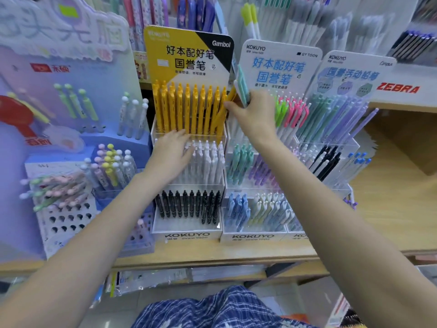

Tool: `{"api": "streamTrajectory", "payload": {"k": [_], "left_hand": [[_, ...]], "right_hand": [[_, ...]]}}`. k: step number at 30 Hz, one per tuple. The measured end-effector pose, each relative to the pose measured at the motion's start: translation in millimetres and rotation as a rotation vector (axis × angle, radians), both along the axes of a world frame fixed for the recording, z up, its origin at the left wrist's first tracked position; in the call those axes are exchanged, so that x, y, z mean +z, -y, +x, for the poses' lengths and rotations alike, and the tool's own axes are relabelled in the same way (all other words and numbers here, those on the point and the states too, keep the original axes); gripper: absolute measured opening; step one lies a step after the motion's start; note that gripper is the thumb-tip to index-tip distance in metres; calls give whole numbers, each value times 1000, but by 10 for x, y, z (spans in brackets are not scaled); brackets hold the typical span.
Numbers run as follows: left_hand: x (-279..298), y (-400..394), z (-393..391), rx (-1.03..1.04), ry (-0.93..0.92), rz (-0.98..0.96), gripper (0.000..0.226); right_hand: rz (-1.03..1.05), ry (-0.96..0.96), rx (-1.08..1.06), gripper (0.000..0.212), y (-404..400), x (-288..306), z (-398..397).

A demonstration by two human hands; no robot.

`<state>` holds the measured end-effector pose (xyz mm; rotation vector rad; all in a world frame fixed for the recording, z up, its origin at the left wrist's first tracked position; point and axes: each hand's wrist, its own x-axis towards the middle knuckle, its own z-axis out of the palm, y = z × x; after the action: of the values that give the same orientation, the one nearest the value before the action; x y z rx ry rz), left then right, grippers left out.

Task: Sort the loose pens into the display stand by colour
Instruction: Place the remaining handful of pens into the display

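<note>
bright, even shop light with faint shadows; wide-angle bending at the edges, soft blur over the upper racks and left display, centre sharper.

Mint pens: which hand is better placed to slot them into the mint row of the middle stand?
Probably the right hand. It already grips the mint pens, and the mint row sits just below it. The left hand lies with straight fingers on the white pens, further away and holding nothing.
</note>
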<state>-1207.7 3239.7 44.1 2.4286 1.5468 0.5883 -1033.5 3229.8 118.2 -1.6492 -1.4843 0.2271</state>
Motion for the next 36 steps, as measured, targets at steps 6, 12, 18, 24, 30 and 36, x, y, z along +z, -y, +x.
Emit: {"api": "streamTrajectory", "payload": {"k": [6, 12, 18, 24, 30, 36], "left_hand": [[-28, -8, -58, -17, -45, 44, 42], [-49, -20, -28, -1, -31, 51, 40], [-77, -44, -34, 7, -27, 59, 41], [-115, -56, -24, 10, -58, 79, 42], [-128, -60, -48, -5, -53, 97, 41], [-34, -25, -7, 15, 33, 77, 39]], "right_hand": [[-61, 237, -62, 24, -144, -167, -126], [-161, 347, -81, 23, -171, 14, -132], [-303, 394, -75, 18, -223, -51, -182], [-280, 451, -229, 19, -190, -256, -393], [-321, 424, -217, 20, -192, -406, -426], [-223, -300, 79, 39, 114, -333, -163]]}}
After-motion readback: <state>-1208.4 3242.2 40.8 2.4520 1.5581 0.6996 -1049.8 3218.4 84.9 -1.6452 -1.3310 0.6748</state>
